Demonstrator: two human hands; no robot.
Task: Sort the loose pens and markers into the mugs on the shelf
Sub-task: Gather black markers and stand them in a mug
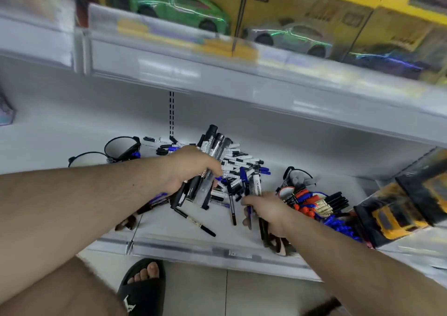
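Markers (212, 151) stand bunched in the left hand (191, 168), fingers curled around them; the right hand (263, 209) grips pens (250, 190).

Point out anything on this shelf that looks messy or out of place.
A heap of loose pens and markers sprawls across the shelf rather than standing in the mugs. One black pen lies apart near the front edge.
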